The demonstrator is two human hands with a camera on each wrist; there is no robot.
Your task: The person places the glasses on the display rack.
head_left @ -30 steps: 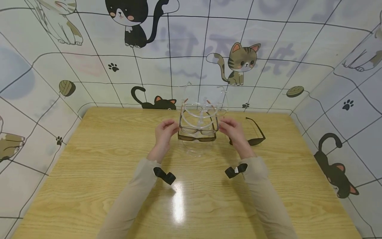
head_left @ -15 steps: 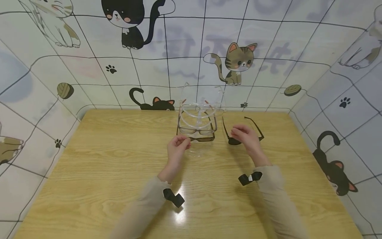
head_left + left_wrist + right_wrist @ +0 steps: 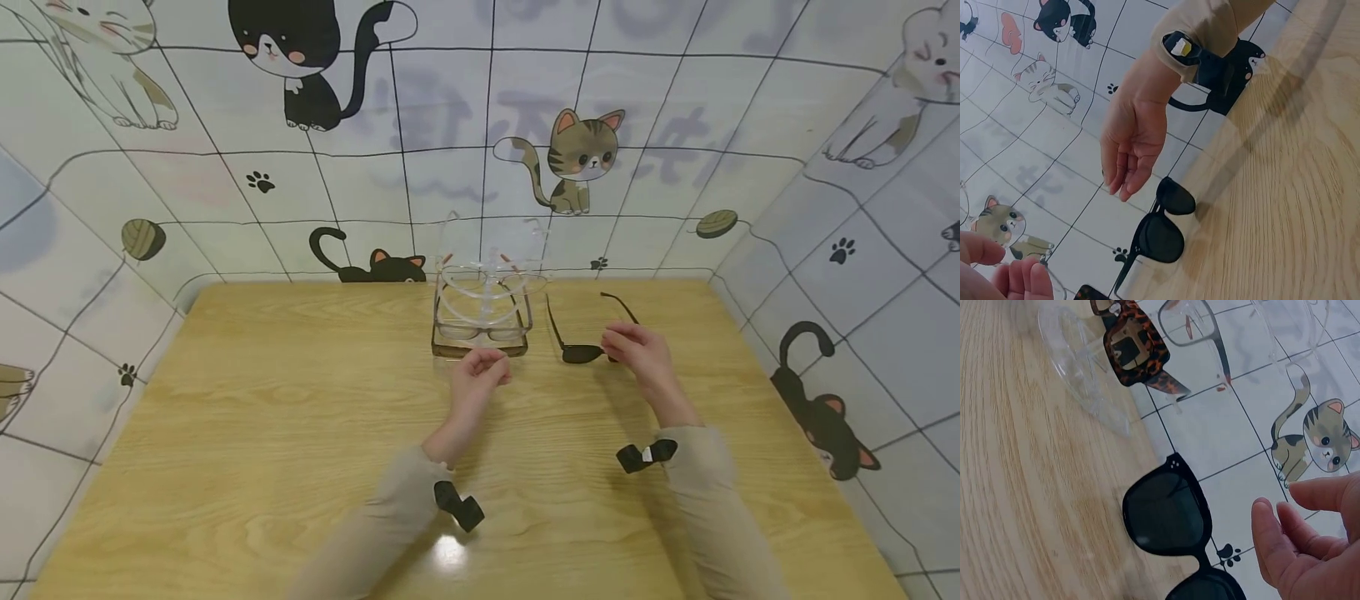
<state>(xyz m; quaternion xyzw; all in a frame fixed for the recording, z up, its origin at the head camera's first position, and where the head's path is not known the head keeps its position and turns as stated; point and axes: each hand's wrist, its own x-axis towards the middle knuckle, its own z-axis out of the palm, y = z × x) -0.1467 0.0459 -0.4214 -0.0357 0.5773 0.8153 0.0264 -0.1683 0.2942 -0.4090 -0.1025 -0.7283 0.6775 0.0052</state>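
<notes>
My left hand (image 3: 474, 383) hovers just in front of a clear display stand (image 3: 1054, 337), fingers loosely bent and holding nothing. On the stand sit tortoiseshell glasses (image 3: 1157, 356) low down, glasses with a clear greyish frame (image 3: 1216, 334) above them, and see-through frames higher up. Black sunglasses (image 3: 1166, 519) lie to the right on the table, arms unfolded toward the wall. Over their right side is my right hand (image 3: 645, 358), which hides part of them in the head view. In the left wrist view its relaxed fingertips (image 3: 1125, 190) are apart from the sunglasses (image 3: 1160, 237).
The wooden table (image 3: 300, 417) ends against a cat-print wall sheet (image 3: 337, 183) at the back, with more sheet at both sides. A black wrist camera (image 3: 459, 507) is strapped on my left sleeve, another camera (image 3: 647, 456) on my right.
Both hands have left the sides of the glasses on the stand. The left has come nearer and rightward, in front of the stand; the right has moved rightward over the sunglasses.
</notes>
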